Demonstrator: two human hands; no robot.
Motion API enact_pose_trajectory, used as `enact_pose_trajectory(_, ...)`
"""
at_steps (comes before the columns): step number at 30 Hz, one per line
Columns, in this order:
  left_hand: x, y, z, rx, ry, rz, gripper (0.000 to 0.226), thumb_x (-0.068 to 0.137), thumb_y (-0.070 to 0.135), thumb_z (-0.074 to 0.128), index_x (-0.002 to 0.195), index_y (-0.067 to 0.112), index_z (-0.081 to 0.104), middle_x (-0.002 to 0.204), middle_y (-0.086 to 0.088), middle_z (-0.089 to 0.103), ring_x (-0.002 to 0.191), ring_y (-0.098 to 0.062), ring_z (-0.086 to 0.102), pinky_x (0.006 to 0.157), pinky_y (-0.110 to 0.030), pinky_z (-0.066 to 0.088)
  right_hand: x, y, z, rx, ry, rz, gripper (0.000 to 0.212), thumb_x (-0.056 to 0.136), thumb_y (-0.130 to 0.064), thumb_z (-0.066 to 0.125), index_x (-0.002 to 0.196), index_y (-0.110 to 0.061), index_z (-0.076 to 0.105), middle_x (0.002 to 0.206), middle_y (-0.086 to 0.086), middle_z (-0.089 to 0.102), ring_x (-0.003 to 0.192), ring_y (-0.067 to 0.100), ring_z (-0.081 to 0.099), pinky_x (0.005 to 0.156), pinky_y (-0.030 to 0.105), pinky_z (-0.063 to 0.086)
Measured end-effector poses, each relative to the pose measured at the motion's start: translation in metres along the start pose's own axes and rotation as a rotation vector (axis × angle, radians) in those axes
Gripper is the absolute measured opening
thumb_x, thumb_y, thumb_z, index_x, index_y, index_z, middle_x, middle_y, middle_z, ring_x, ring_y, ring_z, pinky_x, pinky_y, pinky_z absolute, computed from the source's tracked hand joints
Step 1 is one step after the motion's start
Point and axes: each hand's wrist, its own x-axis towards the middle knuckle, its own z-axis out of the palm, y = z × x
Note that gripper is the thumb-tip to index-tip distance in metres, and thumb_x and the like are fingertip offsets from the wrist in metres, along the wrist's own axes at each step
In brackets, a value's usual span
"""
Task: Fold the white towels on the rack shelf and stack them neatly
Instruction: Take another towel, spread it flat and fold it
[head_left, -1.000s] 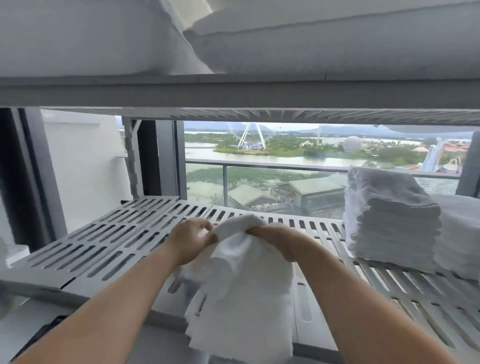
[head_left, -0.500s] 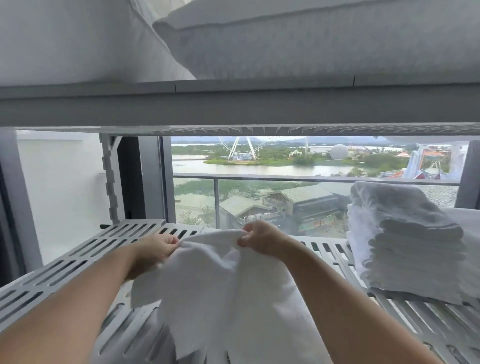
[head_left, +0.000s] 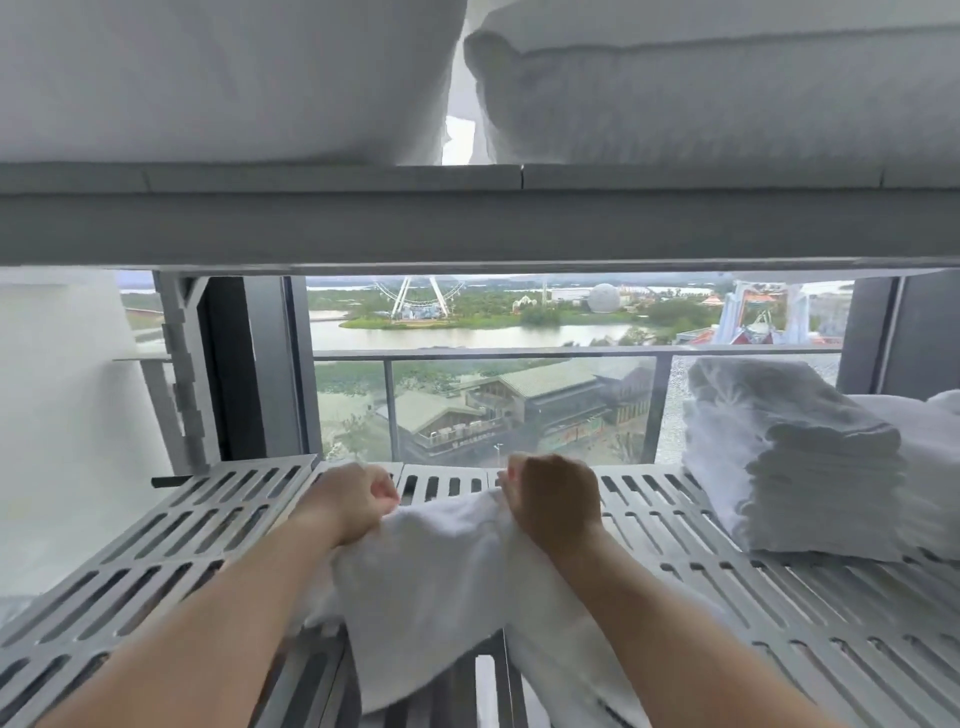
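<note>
We find no legible text, label, brand, number or sign. A coloured strip (head_left: 569, 432) on the front of the building (head_left: 545, 387) outside the window may be signage, but it is too blurred for us to read.
</note>
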Motion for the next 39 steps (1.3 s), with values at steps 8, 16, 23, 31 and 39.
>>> enact_pose_trajectory(8, -0.009, 0.045, 0.006, 0.085, -0.579, 0.176, 0.066, 0.065, 0.087, 0.062, 0.089, 0.026, 0.068, 0.088, 0.009, 0.068, 0.080, -0.010, 0.062, 0.072, -0.028, 0.049, -0.016, -0.002, 0.013, 0.257, -0.480, 0.242, 0.029, 0.096, -0.024, 0.046, 0.108, -0.015, 0.070, 0.117, 0.012, 0.070, 0.109, 0.031, 0.063, 0.087, 0.034, 0.049)
enact_pose_trajectory(16, -0.003, 0.037, 0.010, 0.141, -0.446, 0.249, 0.026, 0.083, 0.043, 0.073, 0.091, 0.018, 0.068, 0.091, 0.001, 0.070, 0.086, -0.020, 0.065, 0.071, -0.030, 0.049, -0.050, 0.003, -0.007, 0.563, -0.283, 0.241, 0.043, 0.103, -0.046, 0.043, 0.084, -0.014, 0.065, 0.083, 0.002, 0.068, 0.082, 0.021, 0.060, 0.076, 0.037, 0.044)
enact_pose_trajectory(23, -0.005, 0.019, -0.026, -0.221, -0.874, -0.085, 0.047, 0.075, 0.034, 0.086, 0.114, 0.010, 0.074, 0.119, -0.014, 0.072, 0.112, -0.032, 0.068, 0.107, -0.055, 0.046, -0.071, -0.010, -0.033, 0.442, -0.775, 0.034, 0.088, 0.061, -0.071, 0.078, 0.135, -0.033, 0.051, 0.128, -0.007, 0.063, 0.113, 0.015, 0.059, 0.098, 0.036, 0.047)
enact_pose_trajectory(31, -0.026, 0.031, -0.023, -0.073, -0.582, -0.050, 0.032, 0.076, 0.057, 0.077, 0.088, 0.027, 0.077, 0.093, 0.007, 0.076, 0.088, -0.016, 0.071, 0.085, -0.034, 0.058, -0.062, -0.012, -0.016, 0.184, -0.479, -0.054, 0.021, 0.083, -0.047, 0.054, 0.084, -0.026, 0.050, 0.096, 0.003, 0.070, 0.094, 0.030, 0.065, 0.072, 0.035, 0.044)
enact_pose_trajectory(39, -0.047, 0.062, -0.034, -0.032, 0.417, 0.052, 0.031, 0.096, 0.041, 0.058, 0.120, 0.022, 0.063, 0.122, -0.004, 0.066, 0.109, -0.026, 0.062, 0.094, -0.042, 0.050, -0.045, 0.007, -0.022, 1.237, -0.549, 0.766, 0.019, 0.080, -0.013, 0.071, 0.093, 0.001, 0.074, 0.095, 0.022, 0.075, 0.090, 0.036, 0.073, 0.086, 0.051, 0.059)
